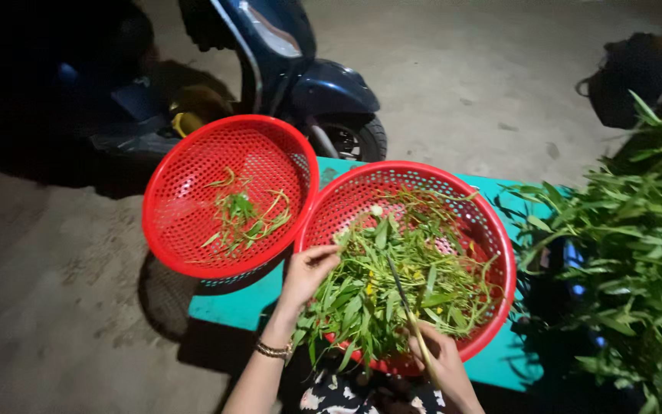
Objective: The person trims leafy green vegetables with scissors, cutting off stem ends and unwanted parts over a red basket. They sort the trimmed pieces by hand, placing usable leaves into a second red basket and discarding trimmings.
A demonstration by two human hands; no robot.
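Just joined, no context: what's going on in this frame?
A person is working over two red perforated baskets on a teal bench. The left hand rests on a heap of leafy greens in the near basket. The right hand holds a thin green stem over that heap. The far basket holds only a few stems. A big bunch of greens lies to the right; a scooter is parked behind.
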